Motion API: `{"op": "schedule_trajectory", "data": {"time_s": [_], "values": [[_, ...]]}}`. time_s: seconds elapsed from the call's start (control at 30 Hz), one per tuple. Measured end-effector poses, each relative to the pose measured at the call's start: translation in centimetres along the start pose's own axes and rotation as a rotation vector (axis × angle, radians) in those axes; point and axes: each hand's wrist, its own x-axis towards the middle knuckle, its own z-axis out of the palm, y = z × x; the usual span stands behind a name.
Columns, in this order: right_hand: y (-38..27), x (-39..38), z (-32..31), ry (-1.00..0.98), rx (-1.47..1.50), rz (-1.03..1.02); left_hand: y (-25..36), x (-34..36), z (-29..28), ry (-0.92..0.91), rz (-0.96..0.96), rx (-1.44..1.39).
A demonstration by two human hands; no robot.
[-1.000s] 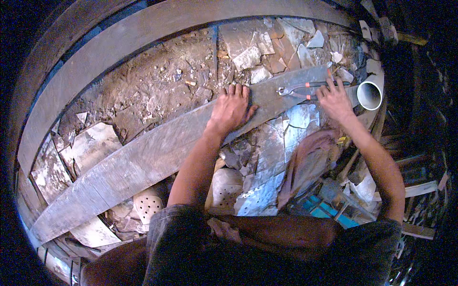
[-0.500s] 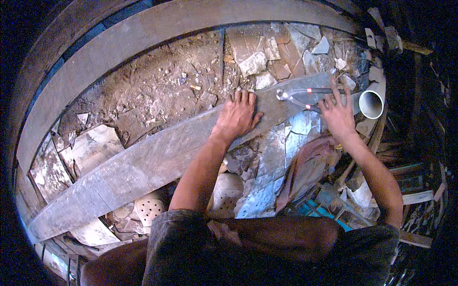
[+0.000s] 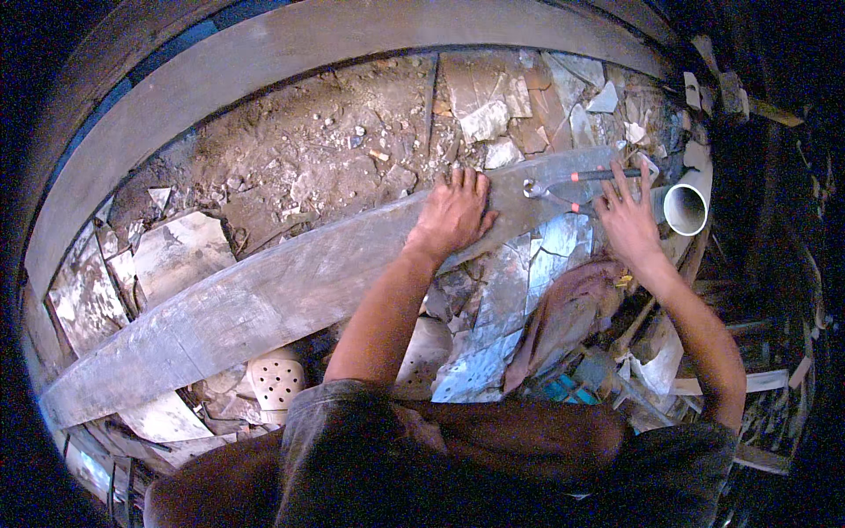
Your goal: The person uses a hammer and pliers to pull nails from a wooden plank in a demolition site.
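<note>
A long grey plank (image 3: 202,321) lies slantwise across the view, its right end farther off. My left hand (image 3: 456,209) rests on it, fingers together over the far edge and thumb apart on top, holding the plank. Farther right on the plank are pincers (image 3: 539,187) with dark, orange-marked handles spread apart and jaws pointing left. My right hand (image 3: 628,216) touches these handles; its fingers are stretched out and spread across the upper one. The lower handle is partly hidden by this hand.
A white pipe (image 3: 687,209) opens beside my right hand. Broken tiles (image 3: 180,255) and rubble (image 3: 352,132) cover the ground. A curved grey board (image 3: 352,40) spans the far side. Near my body are a perforated beige shoe (image 3: 275,383) and a brownish cloth (image 3: 563,308).
The view has shifted slightly. My right hand's fingers have changed position a little over the handles. The pincers, plank and left hand stay in about the same places relative to one another.
</note>
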Motion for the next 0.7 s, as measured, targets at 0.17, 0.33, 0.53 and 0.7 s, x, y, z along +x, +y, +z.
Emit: {"op": "schedule_trajectory", "data": {"time_s": [0.17,0.33,0.53,0.7], "values": [[-0.4,0.0,1.2,0.042,-0.009,0.021,-0.3,-0.1,0.1,-0.022,-0.006,0.002],[0.2,-0.1,3.1,0.064,-0.065,0.007,0.0,0.0,0.4,0.022,0.008,0.011],[1.9,-0.5,1.4,0.167,-0.002,-0.143,-0.2,0.0,0.5,0.024,-0.002,-0.012],[1.4,0.8,0.5,0.199,-0.046,0.107,-0.3,-0.1,0.4,0.010,-0.007,-0.034]]}}
